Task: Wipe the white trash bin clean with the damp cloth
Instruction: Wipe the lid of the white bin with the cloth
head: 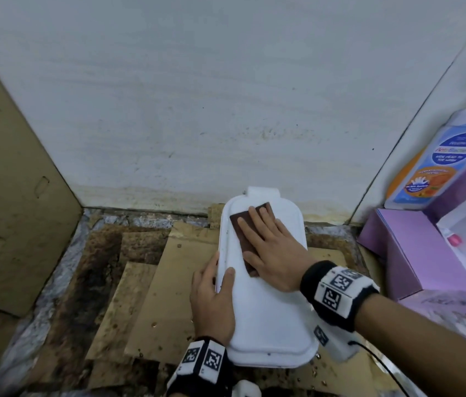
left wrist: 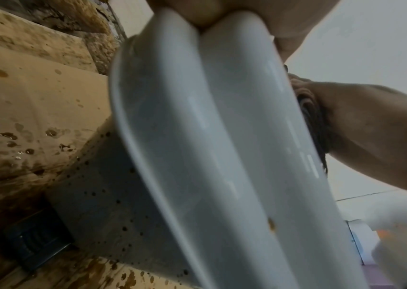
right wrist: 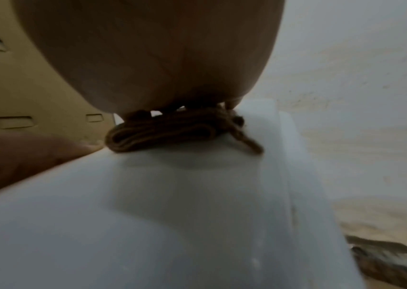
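The white trash bin [head: 269, 310] stands below me, its lid seen from above. A folded brown cloth [head: 240, 224] lies on the far half of the lid. My right hand [head: 266, 242] presses flat on the cloth with straight, spread fingers. My left hand [head: 216, 285] grips the lid's left rim, thumb on top and fingers round the edge. In the left wrist view the lid rim [left wrist: 222, 136] runs down the frame, and the bin's side [left wrist: 113, 195] is speckled with brown spots. In the right wrist view the bunched cloth [right wrist: 172, 129] sits under my palm [right wrist: 148, 58].
Stained, wet cardboard sheets [head: 151, 282] cover the floor round the bin. A tall cardboard panel [head: 11, 181] stands at the left, a marked white wall [head: 226, 110] behind. A purple box [head: 415, 247] and a labelled bottle [head: 432, 161] crowd the right. A dark pedal [left wrist: 34, 244] juts from the bin's base.
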`<control>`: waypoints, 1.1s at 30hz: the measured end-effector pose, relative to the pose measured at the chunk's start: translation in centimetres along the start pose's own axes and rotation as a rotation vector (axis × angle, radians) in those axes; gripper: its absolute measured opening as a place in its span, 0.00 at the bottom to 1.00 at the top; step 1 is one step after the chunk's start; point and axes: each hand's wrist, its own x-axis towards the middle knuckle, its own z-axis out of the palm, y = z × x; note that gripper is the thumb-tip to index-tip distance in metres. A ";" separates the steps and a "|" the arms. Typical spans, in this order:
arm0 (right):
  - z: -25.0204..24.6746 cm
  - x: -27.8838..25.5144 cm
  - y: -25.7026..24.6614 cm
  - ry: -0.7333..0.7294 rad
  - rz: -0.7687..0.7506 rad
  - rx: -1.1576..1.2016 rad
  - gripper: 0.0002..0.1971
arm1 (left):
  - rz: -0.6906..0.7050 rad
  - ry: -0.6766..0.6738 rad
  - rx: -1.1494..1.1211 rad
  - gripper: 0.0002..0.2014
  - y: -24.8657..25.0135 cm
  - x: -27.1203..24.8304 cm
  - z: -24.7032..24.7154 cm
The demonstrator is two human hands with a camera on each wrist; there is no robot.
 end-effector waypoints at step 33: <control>1.3 -0.8 -0.2 0.051 -0.040 -0.023 0.32 | -0.018 0.011 -0.026 0.22 -0.2 -0.3 -0.1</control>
